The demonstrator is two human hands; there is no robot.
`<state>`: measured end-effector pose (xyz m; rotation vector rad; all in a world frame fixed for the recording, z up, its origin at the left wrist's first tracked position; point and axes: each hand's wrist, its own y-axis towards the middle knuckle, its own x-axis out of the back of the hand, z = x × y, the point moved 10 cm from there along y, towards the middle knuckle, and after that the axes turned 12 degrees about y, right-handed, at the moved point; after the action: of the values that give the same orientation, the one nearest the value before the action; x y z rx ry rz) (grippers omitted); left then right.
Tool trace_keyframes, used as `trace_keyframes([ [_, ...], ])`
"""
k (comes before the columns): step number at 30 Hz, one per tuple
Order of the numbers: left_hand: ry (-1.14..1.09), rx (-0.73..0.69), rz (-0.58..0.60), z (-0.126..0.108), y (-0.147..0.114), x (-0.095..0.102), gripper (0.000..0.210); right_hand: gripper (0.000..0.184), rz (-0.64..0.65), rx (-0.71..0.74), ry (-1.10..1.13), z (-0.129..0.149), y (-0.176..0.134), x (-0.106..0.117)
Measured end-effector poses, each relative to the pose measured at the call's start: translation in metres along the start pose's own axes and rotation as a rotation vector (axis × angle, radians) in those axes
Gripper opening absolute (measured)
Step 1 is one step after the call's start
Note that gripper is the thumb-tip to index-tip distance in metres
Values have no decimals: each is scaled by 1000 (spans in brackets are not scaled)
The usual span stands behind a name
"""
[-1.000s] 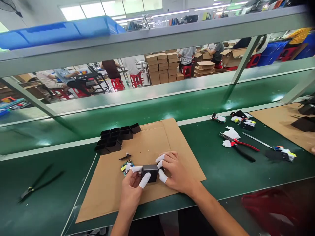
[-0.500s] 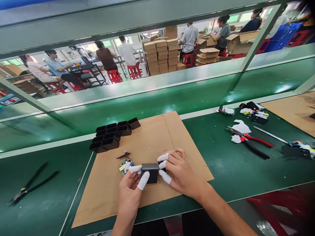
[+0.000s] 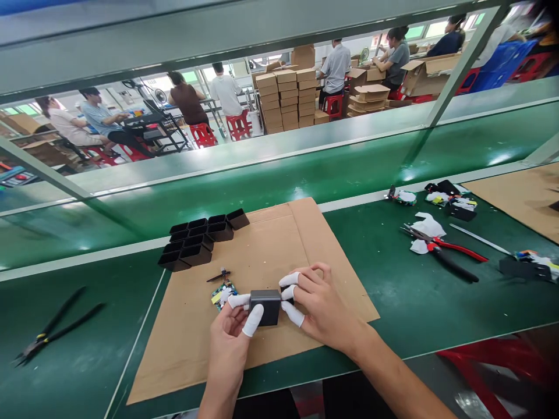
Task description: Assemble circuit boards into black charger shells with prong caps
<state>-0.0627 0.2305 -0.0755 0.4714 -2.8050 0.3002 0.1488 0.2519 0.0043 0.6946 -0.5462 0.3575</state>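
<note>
A black plastic case (image 3: 269,311) is held just above the cardboard by my left hand (image 3: 230,337), thumb on its near face and fingers behind its left side. Fingers closed, my right hand (image 3: 318,305) pinches a small black part (image 3: 287,293) against the right end of the case; most of that part is hidden. White finger cots cover several fingertips on both hands. Left of the case lies a circuit board (image 3: 223,294) with white and yellow pieces, partly behind my left fingers. A small black piece with a prong (image 3: 219,275) lies just beyond it.
Several open black cases (image 3: 192,247) stand grouped on the cardboard sheet (image 3: 271,244). Black-handled pliers (image 3: 48,337) lie left on the green bench; red-and-black pliers (image 3: 432,241) lie right, near a metal rod (image 3: 478,237) and circuit assemblies (image 3: 452,201). People sit beyond the bench.
Both hands keep the same grip. The case and my left hand have shifted very slightly left; otherwise the bench looks the same.
</note>
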Motion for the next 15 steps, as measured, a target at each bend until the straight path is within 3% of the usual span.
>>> trace_keyframes([
  [8,64,-77,49,-2,-2,-6,63,14,24,-48,30,-9,-2,3],
  [11,294,-238,58,-12,-8,-12,66,9,28,-84,49,-11,-1,6],
  [15,708,-603,11,-28,-13,-24,63,16,30,-121,15,-17,-2,29],
])
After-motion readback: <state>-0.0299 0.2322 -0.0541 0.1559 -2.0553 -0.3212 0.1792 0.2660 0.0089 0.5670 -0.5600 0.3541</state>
